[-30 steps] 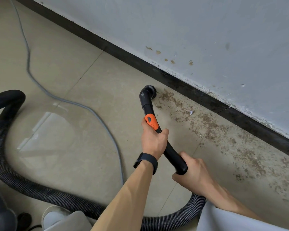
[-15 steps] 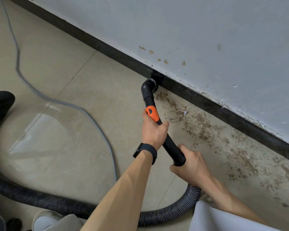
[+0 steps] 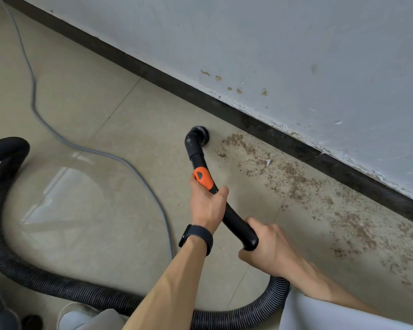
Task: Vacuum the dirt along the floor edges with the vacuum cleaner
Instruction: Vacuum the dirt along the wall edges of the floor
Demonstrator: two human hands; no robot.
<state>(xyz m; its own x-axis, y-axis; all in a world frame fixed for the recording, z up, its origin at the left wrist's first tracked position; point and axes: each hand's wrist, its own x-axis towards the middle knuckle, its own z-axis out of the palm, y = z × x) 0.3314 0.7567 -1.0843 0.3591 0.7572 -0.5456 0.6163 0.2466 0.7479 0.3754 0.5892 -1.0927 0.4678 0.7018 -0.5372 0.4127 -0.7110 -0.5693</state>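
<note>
Fingers of left hand and right hand curl round black vacuum wand, its brush head beside dirt.

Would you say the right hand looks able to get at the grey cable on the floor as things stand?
Probably not directly: the right hand grips the wand at its end, and that wand and the left forearm lie between it and the grey cable.
</note>
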